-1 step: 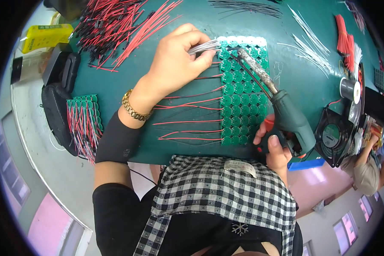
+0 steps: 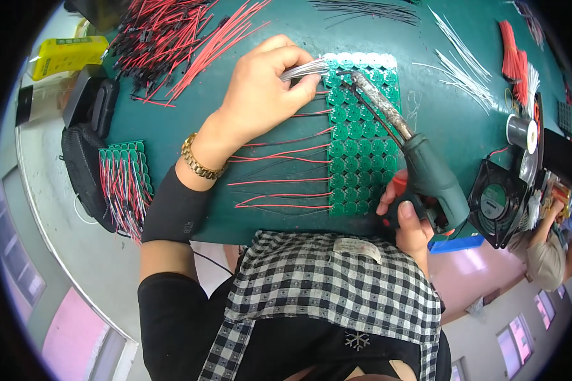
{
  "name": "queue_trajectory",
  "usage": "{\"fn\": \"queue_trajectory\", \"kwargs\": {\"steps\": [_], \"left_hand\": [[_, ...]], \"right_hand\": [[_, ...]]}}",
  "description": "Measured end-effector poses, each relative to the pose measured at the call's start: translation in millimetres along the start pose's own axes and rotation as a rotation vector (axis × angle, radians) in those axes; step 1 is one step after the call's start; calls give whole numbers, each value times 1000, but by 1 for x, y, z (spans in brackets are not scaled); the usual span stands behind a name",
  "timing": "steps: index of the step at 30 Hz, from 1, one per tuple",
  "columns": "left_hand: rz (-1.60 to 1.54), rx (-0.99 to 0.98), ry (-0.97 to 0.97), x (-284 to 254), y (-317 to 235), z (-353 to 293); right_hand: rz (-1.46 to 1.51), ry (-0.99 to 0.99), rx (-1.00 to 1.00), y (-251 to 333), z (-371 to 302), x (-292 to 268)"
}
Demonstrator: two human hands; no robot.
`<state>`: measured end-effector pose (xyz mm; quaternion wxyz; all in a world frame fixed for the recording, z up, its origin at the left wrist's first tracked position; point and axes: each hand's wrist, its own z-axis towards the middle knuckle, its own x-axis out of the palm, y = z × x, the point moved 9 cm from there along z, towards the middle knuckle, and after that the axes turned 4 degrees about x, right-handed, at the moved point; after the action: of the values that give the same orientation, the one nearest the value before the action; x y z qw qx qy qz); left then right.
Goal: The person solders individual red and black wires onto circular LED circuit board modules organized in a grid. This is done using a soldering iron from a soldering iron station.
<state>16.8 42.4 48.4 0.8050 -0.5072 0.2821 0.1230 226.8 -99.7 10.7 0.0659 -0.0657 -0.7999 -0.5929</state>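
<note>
A panel of round green circuit boards [image 2: 364, 149] lies on the table in front of me. Red and black wires run left from its left edge. My left hand [image 2: 270, 89] pinches a bundle of white wires [image 2: 304, 70], their ends at the panel's upper left corner. In my right hand [image 2: 410, 222] is a green-handled soldering gun [image 2: 435, 178]. Its metal barrel [image 2: 378, 98] slants up to the left, the thin tip over the upper left boards. I cannot tell whether the tip touches them.
Red and black wires [image 2: 159, 47] are heaped at the far left; white wires [image 2: 464, 79] lie right of the panel. A solder spool [image 2: 521, 132] and a black fan [image 2: 499, 203] stand at the right. Another wired panel [image 2: 126, 171] sits at the left edge. A co-worker [image 2: 546, 254] is at far right.
The soldering gun's tip has shifted very slightly to the left. My left hand and the white wires look the same.
</note>
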Motion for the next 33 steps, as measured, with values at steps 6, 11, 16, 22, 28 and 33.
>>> {"fn": "queue_trajectory", "kwargs": {"steps": [6, 11, 16, 22, 28, 33], "left_hand": [[87, 11, 51, 11, -3, 1], [111, 37, 48, 12, 1, -1], [154, 21, 45, 12, 2, -4], [158, 100, 9, 13, 1, -3], [155, 123, -3, 13, -3, -5], [177, 110, 3, 13, -1, -5]], "right_hand": [[-69, -1, -19, 8, 0, 1], [-105, 5, 6, 2, 1, 0], [-199, 35, 13, -1, 0, 4], [-104, -21, 9, -3, 0, 4], [-65, -110, -32, -3, -5, -6], [-36, -99, -91, 3, -2, -9]]}}
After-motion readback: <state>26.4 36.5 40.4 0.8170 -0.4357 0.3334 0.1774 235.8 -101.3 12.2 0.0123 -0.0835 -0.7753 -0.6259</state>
